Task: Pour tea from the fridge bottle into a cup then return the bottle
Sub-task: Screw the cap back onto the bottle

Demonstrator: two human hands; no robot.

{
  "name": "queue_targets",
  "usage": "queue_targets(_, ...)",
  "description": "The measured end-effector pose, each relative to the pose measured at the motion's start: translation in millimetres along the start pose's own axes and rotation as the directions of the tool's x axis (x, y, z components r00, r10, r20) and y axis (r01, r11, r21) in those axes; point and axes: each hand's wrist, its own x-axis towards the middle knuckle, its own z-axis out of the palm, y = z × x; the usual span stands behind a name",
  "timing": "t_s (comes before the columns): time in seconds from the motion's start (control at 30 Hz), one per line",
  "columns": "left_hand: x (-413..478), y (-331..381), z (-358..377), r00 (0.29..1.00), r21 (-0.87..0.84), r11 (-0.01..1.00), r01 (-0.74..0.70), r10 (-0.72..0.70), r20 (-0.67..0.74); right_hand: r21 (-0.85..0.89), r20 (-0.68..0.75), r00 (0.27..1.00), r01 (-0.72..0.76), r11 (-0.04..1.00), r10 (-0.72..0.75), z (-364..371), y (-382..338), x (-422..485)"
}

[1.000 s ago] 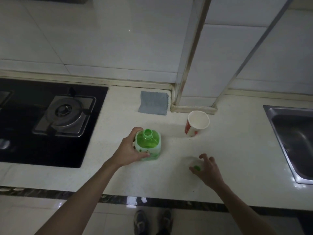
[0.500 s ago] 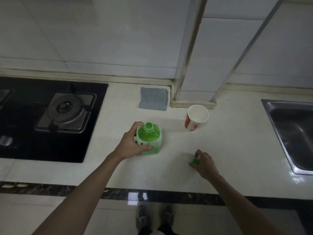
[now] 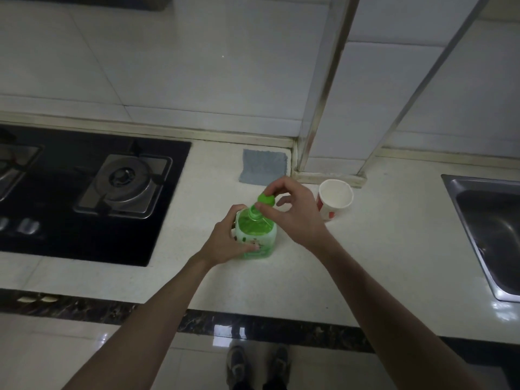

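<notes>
In the head view, the right hand point(image 3: 295, 218) is no longer down on the countertop point(image 3: 380, 249), where it was picking up the green cap point(image 3: 266, 199) half a second ago. It is now holding that cap just above and slightly behind the open mouth of the bottle point(image 3: 253, 232), with thumb and forefinger pinching the cap's rim and the other fingers fanning loosely.

The left hand point(image 3: 225, 240) is still gripping the bottle, its fingers wrapping round the body and steadying it upright on the countertop. The bottle is standing between the stove point(image 3: 123, 184) and the paper cup point(image 3: 334, 198), near the cup but apart from it. The cup's inside is looking pale, and whether it is holding tea cannot be told from here.

A grey cloth point(image 3: 264, 170) is lying by the wall behind the bottle, and a sink point(image 3: 489, 229) is showing at the far right.

The cap coming back to the neck suggests the pouring is done and the person is closing the bottle. Lowering the cap squarely, screwing it down and returning the bottle to the fridge are probably what is left.
</notes>
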Motion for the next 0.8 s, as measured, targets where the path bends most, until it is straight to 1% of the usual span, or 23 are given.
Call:
queue_targets(0.07, -1.4, 0.1, 0.1, 1.0, -0.008, 1.0, 0.002, -0.002, 0.013, -0.106, 0.062, 0.996, 0.07, 0.992, -0.064, 3.9, -0.5, 2.3)
queue_targets(0.2, -3.1, -2.8, 0.3, 1.0, -0.014, 1.0, 0.02, -0.019, 0.025, -0.255, 0.18, 0.978, 0.152, 0.955, -0.108, 3.6, 4.7, 5.4)
queue_targets(0.4, -4.1, -3.8, 0.4, 0.999, -0.013, 1.0, 0.018, -0.018, 0.028, -0.32, 0.294, 0.948, 0.215, 0.923, -0.119, 0.3, 9.1, 8.1)
queue_targets(0.5, -5.0, -2.7, 0.9, 1.0, -0.018, 1.0, 0.011, -0.011, 0.023, -0.344, 0.362, 0.921, 0.276, 0.897, -0.144, -1.1, 7.2, 11.7)
queue_targets(0.67, -5.6, -2.9, 2.0, 1.0, -0.016, 1.0, 0.005, -0.005, 0.015, -0.389, 0.514, 0.84, 0.406, 0.827, -0.171, -1.5, 0.6, 20.2)
queue_targets(0.73, -5.4, -3.0, 2.6, 1.0, -0.011, 1.0, 0.008, -0.008, 0.014, -0.409, 0.591, 0.79, 0.467, 0.783, -0.162, -2.7, -2.5, 27.0)
queue_targets(0.8, -5.1, -4.2, 3.2, 1.0, -0.013, 1.0, 0.012, -0.012, 0.016, -0.421, 0.677, 0.716, 0.569, 0.706, -0.172, -1.2, -6.6, 32.6)
